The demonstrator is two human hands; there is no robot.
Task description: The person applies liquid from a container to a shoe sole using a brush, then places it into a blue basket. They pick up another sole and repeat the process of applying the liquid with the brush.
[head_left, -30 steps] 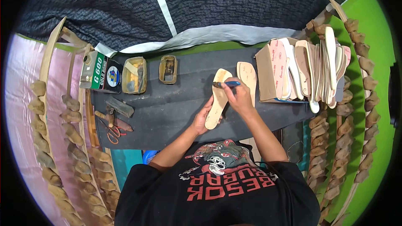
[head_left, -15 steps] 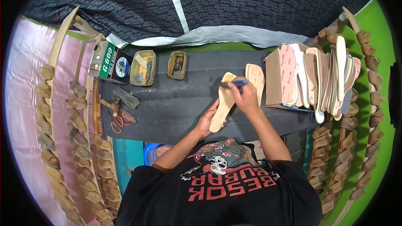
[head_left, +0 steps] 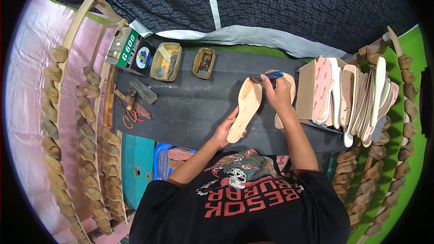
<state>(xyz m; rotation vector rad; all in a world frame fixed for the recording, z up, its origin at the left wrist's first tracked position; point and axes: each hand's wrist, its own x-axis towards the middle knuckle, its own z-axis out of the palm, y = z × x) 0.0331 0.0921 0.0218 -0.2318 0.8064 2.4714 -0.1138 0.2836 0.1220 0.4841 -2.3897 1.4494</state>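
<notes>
Firstly, beneath the fingers of left hand (head_left: 224, 132) and right hand (head_left: 279, 95), a dark table (head_left: 190, 115). To the right of the right fingers, a carton (head_left: 305, 92) full of upright insoles (head_left: 361, 97). Far leftward of the left fingers, a G 600 can (head_left: 130, 53), contents hidden. Nearer, below the table edge, a blue basket (head_left: 158, 162) with flat pinkish pieces. Between left thumb and fingers, firmly pinched, a cream insole (head_left: 245, 110). Partly behind the right fingers, a second insole (head_left: 292, 88). Beyond the left fingers, a larger tub (head_left: 155, 75) containing amber residue and scraps; beside it, a smaller tub (head_left: 196, 75), darkly stained inside. Clasped in the right fingers, a brush (head_left: 272, 76), near the toe end.
</notes>
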